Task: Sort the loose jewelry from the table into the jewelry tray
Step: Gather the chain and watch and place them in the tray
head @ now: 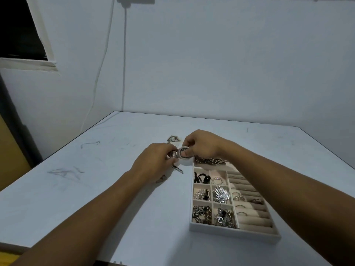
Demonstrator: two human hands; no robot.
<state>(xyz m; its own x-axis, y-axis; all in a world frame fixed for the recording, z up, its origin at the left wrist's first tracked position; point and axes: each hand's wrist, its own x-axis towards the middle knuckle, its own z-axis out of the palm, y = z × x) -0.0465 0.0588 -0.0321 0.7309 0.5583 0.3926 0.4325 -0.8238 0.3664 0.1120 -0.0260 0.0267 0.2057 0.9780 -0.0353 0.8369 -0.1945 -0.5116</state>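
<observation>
- Pale blue wall (211, 64) faces me, a cable (125, 64) running down it.
- Dark window (17, 25) up on my left.
- White, scuffed table (92, 181) before me.

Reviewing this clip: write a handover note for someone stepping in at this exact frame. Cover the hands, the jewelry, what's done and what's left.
Left hand grips the band of the watch; right hand pinches its case. The watch is held by the far left corner of the jewelry tray.
Done: the small compartments and ring rolls hold pieces, including a wing-shaped piece.
Left: place the watch, then a patterned piece, a patterned clip and a small brown piece, all on the table.
</observation>
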